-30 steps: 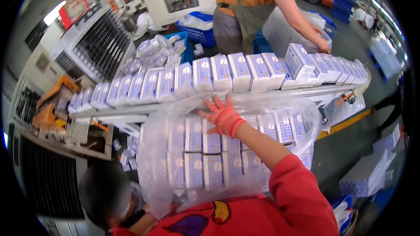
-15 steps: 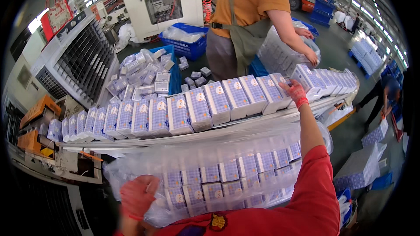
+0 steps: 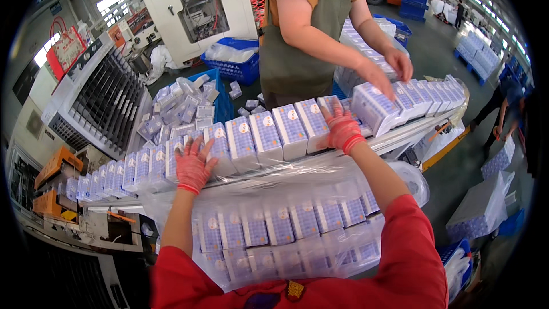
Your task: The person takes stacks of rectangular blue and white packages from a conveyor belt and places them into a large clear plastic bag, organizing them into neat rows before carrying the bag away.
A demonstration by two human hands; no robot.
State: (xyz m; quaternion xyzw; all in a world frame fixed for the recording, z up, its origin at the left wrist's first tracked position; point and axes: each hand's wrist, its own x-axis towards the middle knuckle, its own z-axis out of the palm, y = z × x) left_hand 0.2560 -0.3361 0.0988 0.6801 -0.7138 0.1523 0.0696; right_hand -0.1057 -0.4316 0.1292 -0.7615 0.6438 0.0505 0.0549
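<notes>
Head cam: your left grip [image 3: 193, 167] and right grip [image 3: 343, 131] are both splayed, fingers apart, on the pack row [image 3: 266, 137] along the metal rail [image 3: 396, 143]. Push unevenly and it'd probably buckle, or that loose clear bag [image 3: 414, 183] could snag.

The left hand [image 3: 194, 164], by the bag's [image 3: 243, 197] near left edge half a second ago, now lies spread on the row of packs [image 3: 269, 140]; the right hand [image 3: 342, 129], over the bag a second ago, now spreads its fingers on the row too. The co-worker [image 3: 309, 37] has turned toward the row, one arm [image 3: 329, 46] now reaching to a tilted pack [image 3: 373, 109]
</notes>
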